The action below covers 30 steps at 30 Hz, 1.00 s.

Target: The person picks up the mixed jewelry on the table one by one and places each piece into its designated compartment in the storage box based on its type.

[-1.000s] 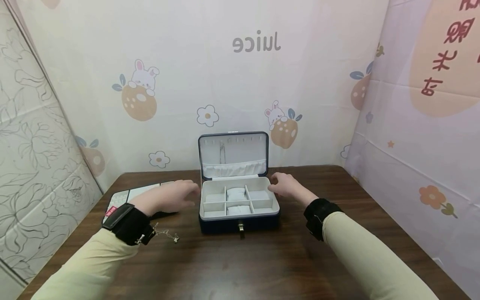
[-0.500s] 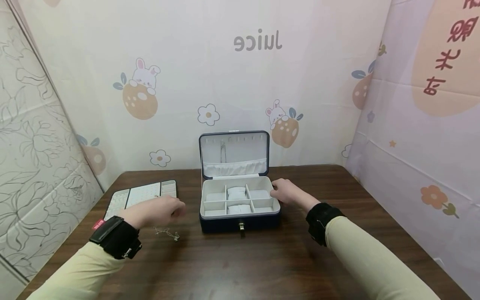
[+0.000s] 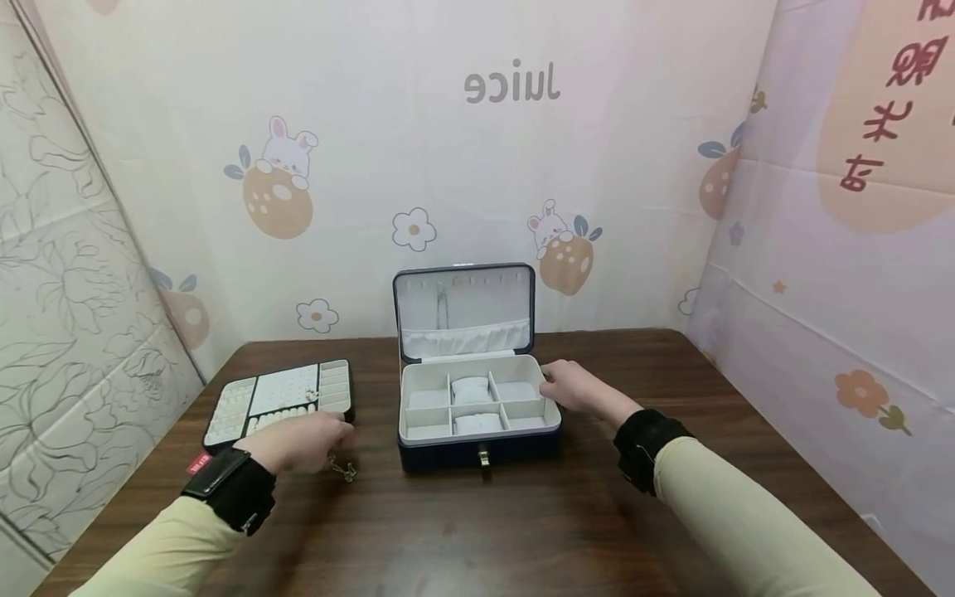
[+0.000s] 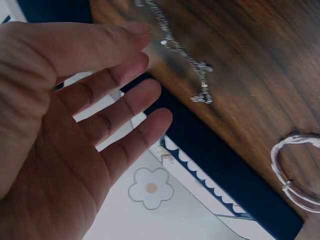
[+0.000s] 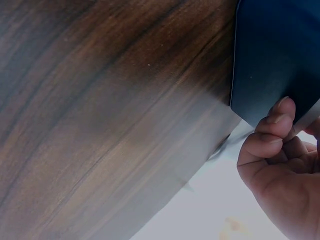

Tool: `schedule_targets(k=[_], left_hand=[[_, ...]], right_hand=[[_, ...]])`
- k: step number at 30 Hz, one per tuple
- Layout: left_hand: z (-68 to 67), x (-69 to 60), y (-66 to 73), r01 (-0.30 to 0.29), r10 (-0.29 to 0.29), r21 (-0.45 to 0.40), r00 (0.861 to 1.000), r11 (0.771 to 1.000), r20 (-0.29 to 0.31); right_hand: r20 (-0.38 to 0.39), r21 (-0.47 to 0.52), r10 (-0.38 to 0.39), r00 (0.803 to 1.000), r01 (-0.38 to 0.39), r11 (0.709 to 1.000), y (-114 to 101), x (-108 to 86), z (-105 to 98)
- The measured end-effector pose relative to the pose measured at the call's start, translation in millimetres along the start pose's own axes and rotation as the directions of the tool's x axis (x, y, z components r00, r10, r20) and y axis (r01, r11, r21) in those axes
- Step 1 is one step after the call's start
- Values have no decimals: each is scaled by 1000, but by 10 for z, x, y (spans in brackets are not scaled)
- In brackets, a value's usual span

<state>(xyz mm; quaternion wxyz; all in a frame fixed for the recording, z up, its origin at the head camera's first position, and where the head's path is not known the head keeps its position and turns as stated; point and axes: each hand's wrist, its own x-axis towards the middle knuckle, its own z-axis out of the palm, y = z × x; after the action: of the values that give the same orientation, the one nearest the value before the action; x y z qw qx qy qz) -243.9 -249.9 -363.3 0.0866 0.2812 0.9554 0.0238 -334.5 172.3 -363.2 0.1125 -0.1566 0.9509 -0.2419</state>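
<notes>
A navy jewellery box (image 3: 440,455) stands with its lid raised. White dividers and cushions (image 3: 471,390) show inside. My right hand (image 3: 580,388) grips its right side; in the right wrist view curled fingers (image 5: 272,140) touch the navy wall (image 5: 275,55), the thumb partly hidden. Near the tabletop, my left hand (image 3: 302,439) is beside a silver chain with pendants (image 3: 345,472). In the left wrist view the left fingers (image 4: 135,100) are loosely extended, and the chain (image 4: 201,75) lies just past the thumb tip, apart from it.
A navy-edged jewellery tray (image 3: 256,388) with white compartments lies left of the box, partly behind my left hand. The left wrist view shows a silver bangle (image 4: 302,138) beside the tray's edge (image 4: 225,167). Thin necklaces (image 3: 443,308) hang inside the lid. A patterned curtain (image 3: 358,149) borders the table.
My left hand has drawn back from the box's left side and come down by the chain, uncovering most of the tray. The box has shifted slightly towards me, with my right hand on it.
</notes>
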Motion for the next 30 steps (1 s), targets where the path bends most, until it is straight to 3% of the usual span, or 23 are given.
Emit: schedule_targets(k=[8, 16, 25, 30], left_hand=[[99, -34, -44, 47, -47, 98, 999, 994, -1], [163, -68, -53, -8, 19, 168, 998, 986, -63], [150, -85, 14, -14, 37, 259, 996, 966, -85], [161, -77, 21, -7, 29, 244, 996, 970, -84]], right_hand=[[-7, -3, -41, 999, 41, 999, -16, -59, 5], [-2, -1, -31, 1000, 31, 1000, -7, -57, 15], [-6, 2, -20, 1000, 20, 1000, 14, -59, 24], [-2, 4, -13, 1000, 13, 1000, 24, -56, 29]])
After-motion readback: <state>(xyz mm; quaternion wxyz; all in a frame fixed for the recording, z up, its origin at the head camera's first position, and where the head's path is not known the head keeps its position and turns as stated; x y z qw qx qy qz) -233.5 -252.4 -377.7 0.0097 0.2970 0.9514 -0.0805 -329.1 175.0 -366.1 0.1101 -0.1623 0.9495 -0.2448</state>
